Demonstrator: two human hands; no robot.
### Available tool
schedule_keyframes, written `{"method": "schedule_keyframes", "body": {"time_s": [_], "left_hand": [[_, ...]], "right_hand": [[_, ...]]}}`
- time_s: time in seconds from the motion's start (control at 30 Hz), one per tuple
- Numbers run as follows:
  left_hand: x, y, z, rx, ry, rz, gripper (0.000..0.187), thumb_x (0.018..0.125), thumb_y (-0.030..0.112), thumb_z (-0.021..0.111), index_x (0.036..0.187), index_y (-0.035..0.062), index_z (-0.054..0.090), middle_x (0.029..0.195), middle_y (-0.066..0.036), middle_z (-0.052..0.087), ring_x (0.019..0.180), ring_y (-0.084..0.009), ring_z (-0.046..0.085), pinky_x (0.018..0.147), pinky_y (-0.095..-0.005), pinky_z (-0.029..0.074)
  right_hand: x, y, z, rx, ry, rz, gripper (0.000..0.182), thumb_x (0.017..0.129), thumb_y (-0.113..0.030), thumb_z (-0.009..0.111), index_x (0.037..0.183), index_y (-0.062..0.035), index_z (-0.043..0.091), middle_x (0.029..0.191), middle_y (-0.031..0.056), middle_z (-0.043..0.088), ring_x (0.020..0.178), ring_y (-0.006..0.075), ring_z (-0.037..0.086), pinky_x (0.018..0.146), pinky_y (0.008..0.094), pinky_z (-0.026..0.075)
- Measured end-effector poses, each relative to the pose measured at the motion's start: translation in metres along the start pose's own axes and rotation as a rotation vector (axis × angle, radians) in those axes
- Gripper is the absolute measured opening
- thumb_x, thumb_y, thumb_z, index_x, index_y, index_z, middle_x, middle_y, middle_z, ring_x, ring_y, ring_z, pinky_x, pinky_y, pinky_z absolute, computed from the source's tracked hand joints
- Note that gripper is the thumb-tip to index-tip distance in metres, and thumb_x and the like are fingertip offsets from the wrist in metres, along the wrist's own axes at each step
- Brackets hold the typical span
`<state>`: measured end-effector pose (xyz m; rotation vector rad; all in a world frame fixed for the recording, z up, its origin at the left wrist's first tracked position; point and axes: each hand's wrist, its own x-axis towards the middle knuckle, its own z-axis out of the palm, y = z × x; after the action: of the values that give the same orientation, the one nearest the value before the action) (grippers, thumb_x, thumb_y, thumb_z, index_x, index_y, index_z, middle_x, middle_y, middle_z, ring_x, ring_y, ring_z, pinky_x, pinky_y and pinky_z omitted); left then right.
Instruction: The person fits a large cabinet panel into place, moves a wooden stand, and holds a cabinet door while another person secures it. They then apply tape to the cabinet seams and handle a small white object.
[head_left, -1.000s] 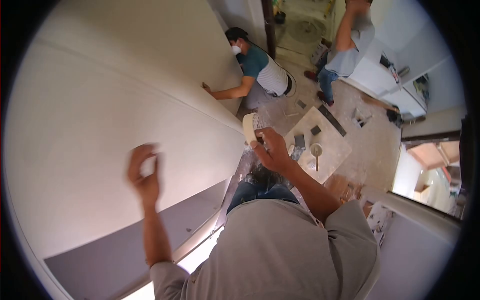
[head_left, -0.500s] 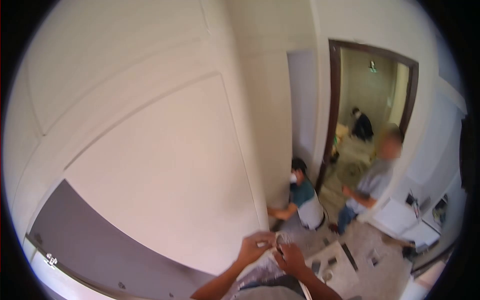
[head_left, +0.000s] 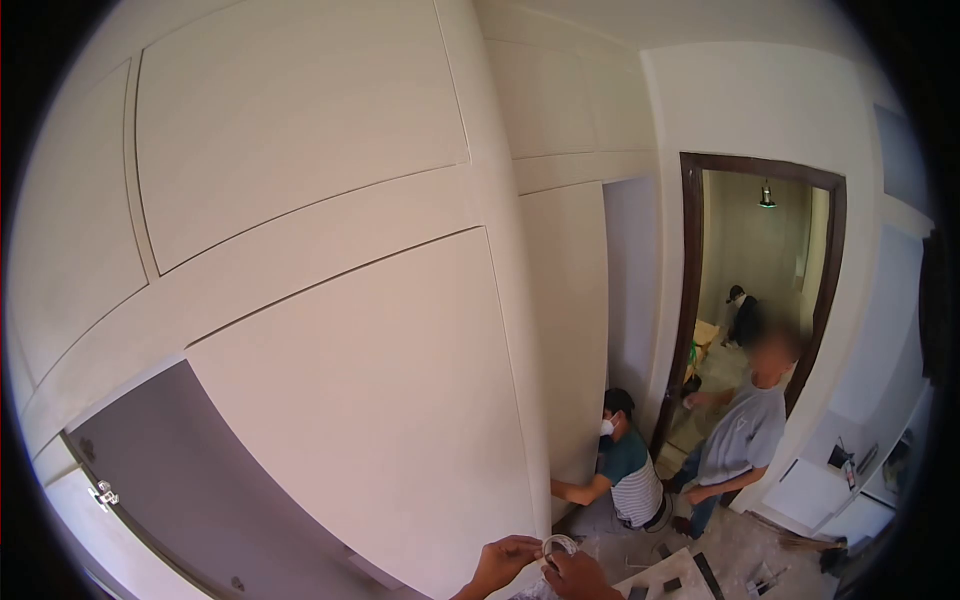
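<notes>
You face tall white wall (head_left: 330,380), split into large panels by thin recessed grooves. Grey panel (head_left: 190,490) sits low at your left, small metal hinge (head_left: 104,494) at its edge. Wall turns corner toward dark brown door frame (head_left: 690,300). Beyond doorway, greenish room with hanging lamp (head_left: 766,196) lit. Dusty floor (head_left: 740,545) at lower right, flat board (head_left: 680,580) with small dark pieces lying on it. White cabinets (head_left: 820,490) line right side. Even, soft daylight throughout.
</notes>
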<state>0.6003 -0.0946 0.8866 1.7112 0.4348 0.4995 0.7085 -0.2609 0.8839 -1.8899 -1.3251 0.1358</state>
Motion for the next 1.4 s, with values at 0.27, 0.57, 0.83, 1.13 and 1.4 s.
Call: {"method": "schedule_keyframes", "body": {"time_s": [0.27, 0.57, 0.83, 1.13, 1.4], "left_hand": [[-0.005, -0.02, -0.002, 0.073, -0.13, -0.018, 0.013, 0.096, 0.008, 0.067, 0.107, -0.0001, 0.068, 0.104, -0.006, 0.072, 0.098, -0.0142, 0.068, 0.089, -0.0295, 0.055], [0.017, -0.011, 0.008, 0.409, -0.013, 0.226, 0.014, 0.088, -0.008, 0.053, 0.097, 0.0025, 0.059, 0.09, -0.016, 0.065, 0.086, -0.0307, 0.066, 0.077, -0.0378, 0.052], [0.044, 0.052, 0.002, 0.525, -0.054, 0.415, 0.017, 0.083, -0.007, 0.059, 0.096, 0.0039, 0.06, 0.089, -0.017, 0.064, 0.087, -0.0389, 0.064, 0.076, -0.0438, 0.052], [0.046, 0.059, -0.002, 0.249, -0.141, 0.11, 0.046, 0.08, 0.007, 0.083, 0.122, 0.0045, 0.064, 0.095, -0.006, 0.062, 0.087, -0.0183, 0.066, 0.079, -0.0318, 0.058], [0.039, 0.042, -0.016, 0.39, -0.245, 0.061, 0.016, 0.077, 0.008, 0.082, 0.092, 0.0107, 0.08, 0.09, -0.009, 0.063, 0.081, -0.0237, 0.067, 0.076, -0.0334, 0.058]], "right_hand": [[-0.011, 0.005, 0.007, 0.048, -0.079, 0.056, 0.029, 0.095, -0.034, 0.06, 0.107, -0.0083, 0.063, 0.082, 0.0244, 0.067, 0.073, 0.0469, 0.064, 0.067, 0.0573, 0.05], [-0.019, 0.008, 0.011, 0.208, -0.062, 0.192, 0.039, 0.095, -0.036, 0.064, 0.104, 0.0006, 0.056, 0.078, 0.0191, 0.069, 0.071, 0.0394, 0.07, 0.064, 0.0476, 0.053], [0.016, 0.012, 0.003, 0.659, 0.178, 0.465, 0.035, 0.098, -0.023, 0.063, 0.118, 0.0033, 0.055, 0.079, 0.0119, 0.071, 0.06, 0.0159, 0.069, 0.053, 0.0302, 0.054], [0.016, 0.0, -0.011, 0.608, -0.055, 0.531, 0.031, 0.101, -0.029, 0.059, 0.106, 0.0003, 0.068, 0.07, 0.0108, 0.071, 0.057, 0.0167, 0.069, 0.052, 0.0301, 0.052], [0.016, 0.007, 0.0, 0.248, -0.029, 0.335, 0.03, 0.099, -0.031, 0.061, 0.113, -0.0064, 0.071, 0.066, 0.0093, 0.07, 0.055, 0.0184, 0.069, 0.057, 0.0317, 0.054]]}}
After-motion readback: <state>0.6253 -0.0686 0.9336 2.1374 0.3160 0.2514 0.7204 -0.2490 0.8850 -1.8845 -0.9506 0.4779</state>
